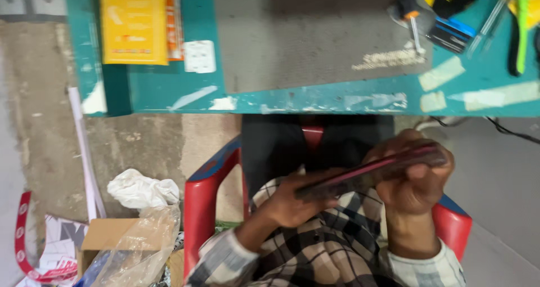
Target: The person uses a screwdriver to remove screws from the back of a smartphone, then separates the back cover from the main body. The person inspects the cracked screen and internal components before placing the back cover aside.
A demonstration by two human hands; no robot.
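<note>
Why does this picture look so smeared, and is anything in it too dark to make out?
Head view: motion blur smears everything, worst on the left hand, right hand and the flat dark red device they hold; deep shadow hides the space under the teal table.

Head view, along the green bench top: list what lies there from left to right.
Yellow packet → white square piece → grey mat → screwdriver → strips of pale tape → green-handled tool. Below the bench, both hands hold a dark red phone.
</note>
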